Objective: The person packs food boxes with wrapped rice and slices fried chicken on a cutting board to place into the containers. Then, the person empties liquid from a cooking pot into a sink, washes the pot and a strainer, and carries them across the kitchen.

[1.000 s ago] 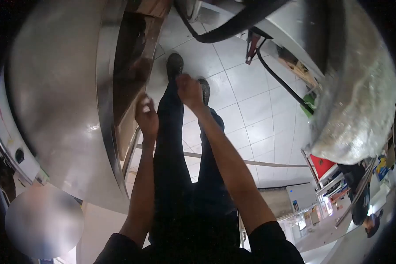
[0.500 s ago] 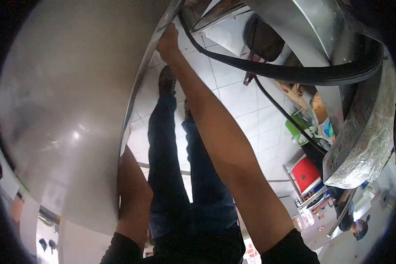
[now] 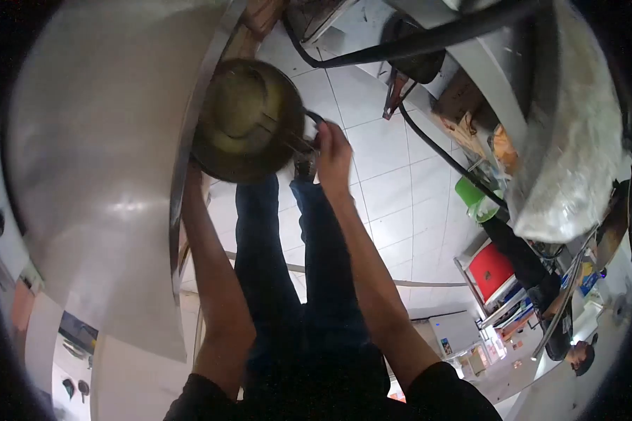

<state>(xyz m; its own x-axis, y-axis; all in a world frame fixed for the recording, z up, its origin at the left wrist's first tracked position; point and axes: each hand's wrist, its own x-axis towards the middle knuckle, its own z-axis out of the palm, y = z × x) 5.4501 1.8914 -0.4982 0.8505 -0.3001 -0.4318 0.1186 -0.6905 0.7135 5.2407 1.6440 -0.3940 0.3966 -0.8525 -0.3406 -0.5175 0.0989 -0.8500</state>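
Note:
A wide, dark round pan with a black loop handle is tilted beside the edge of a big steel surface. Yellowish contents show inside it, along with a round shape and a thin wire handle, perhaps a strainer. My right hand is closed on the pan's handle at its right side; whether the wire handle is also in its grip I cannot make out. My left forearm reaches up along the steel edge to the pan's lower left, and my left hand is hidden behind the pan and the edge.
A black hose crosses the upper right, above white floor tiles. Foil-wrapped ducting hangs at the right. Beyond are a green container, a red panel and another person.
The pan has come into view beside the steel edge. My right hand has left that edge, moved down and right, and taken the pan's handle. My view has shifted slightly.

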